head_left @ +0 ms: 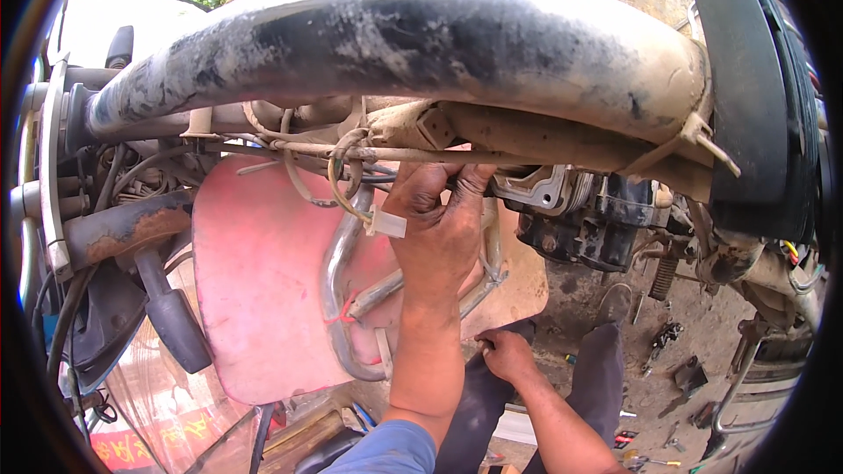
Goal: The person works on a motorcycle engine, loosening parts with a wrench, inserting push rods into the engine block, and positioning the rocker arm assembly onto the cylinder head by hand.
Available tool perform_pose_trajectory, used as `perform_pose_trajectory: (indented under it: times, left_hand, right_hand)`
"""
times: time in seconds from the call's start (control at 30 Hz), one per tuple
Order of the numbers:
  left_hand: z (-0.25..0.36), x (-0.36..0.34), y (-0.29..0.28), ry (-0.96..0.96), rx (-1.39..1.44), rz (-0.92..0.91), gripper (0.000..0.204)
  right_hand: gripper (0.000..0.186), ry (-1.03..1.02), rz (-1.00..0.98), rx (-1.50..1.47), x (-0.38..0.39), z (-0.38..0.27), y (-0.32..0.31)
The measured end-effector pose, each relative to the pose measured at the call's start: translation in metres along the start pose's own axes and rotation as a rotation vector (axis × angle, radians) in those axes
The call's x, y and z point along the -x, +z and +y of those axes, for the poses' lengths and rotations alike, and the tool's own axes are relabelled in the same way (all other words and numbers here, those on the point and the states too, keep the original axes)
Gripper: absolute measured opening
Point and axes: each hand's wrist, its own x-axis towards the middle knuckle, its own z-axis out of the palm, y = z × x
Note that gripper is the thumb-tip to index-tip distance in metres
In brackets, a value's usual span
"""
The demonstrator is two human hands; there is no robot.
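Observation:
A thick, worn black frame tube (395,44) crosses above my hands. My left hand (439,224) reaches up beneath it, fingers curled beside the open metal engine part (536,189); what the fingers grip is mostly hidden. Beside that wrist, a white plastic connector (386,223) hangs from thin wires (338,177). Lower down, my right hand (509,356) is closed near my knee, its fingertips drawn together; anything in them is too small to make out. My left forearm passes in front of a bent metal tube (338,276) and a faded red panel (255,272).
A black rubber grip (178,329) and cables (75,316) are at the left. Dark engine housing (580,237) hangs right of my left hand. A black curved guard (746,96) stands at the right. Loose parts (691,375) and tools (650,459) lie on the dirty ground.

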Motion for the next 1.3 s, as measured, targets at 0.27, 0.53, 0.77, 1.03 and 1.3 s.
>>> perform_pose_trajectory:
  times: [0.27,0.53,0.77,1.03,1.3]
  left_hand:
    - [-0.002,0.003,-0.003,0.066,-0.08,-0.039,0.011]
    - [-0.001,-0.002,-0.003,0.036,-0.134,-0.047,0.018]
    - [-0.012,0.003,-0.003,-0.06,-0.131,-0.049,0.015]
    - [-0.009,-0.005,-0.01,0.039,-0.192,-0.068,0.012]
    - [0.0,-0.019,-0.027,-0.06,-0.216,-0.328,0.016]
  right_hand:
    - [0.025,-0.002,0.039,-0.024,0.002,-0.005,-0.001]
    - [0.026,0.029,-0.026,0.03,0.0,-0.01,-0.005]
    - [0.027,0.057,-0.081,0.022,-0.004,-0.007,-0.008]
    - [0.027,0.03,-0.063,0.023,-0.003,-0.013,-0.011]
    - [0.024,0.02,-0.052,0.034,-0.007,-0.007,-0.007]
